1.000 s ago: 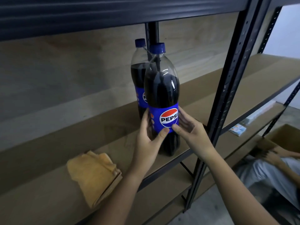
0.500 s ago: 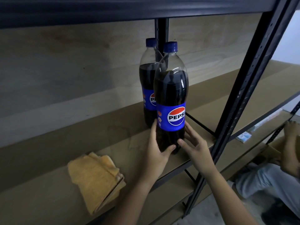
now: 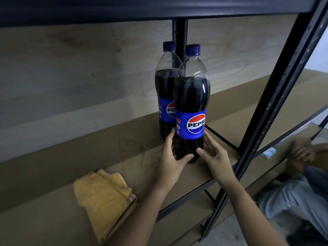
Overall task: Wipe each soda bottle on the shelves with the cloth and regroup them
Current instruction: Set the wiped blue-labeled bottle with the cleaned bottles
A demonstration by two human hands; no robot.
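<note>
Shelf board (image 3: 53, 219): cloth (image 3: 103, 199), second bottle (image 3: 166, 96) behind.

The front bottle (image 3: 191, 103) holds near-black soda under a clear neck, with a blue cap and a blue label bearing a red, white and blue roundel lettered in white. Just behind it to the left, the back bottle (image 3: 166, 89) shows the same blue cap, dark soda and blue label. Left of the front bottle and nearer the shelf edge lies a yellow-orange cloth (image 3: 103, 197). The shelf board (image 3: 62, 219) beneath the front bottle is plain brown. Right of it, the upright post (image 3: 276, 103) is black. Behind it, the back panel (image 3: 71, 77) is pale wood with faint grain.
</note>
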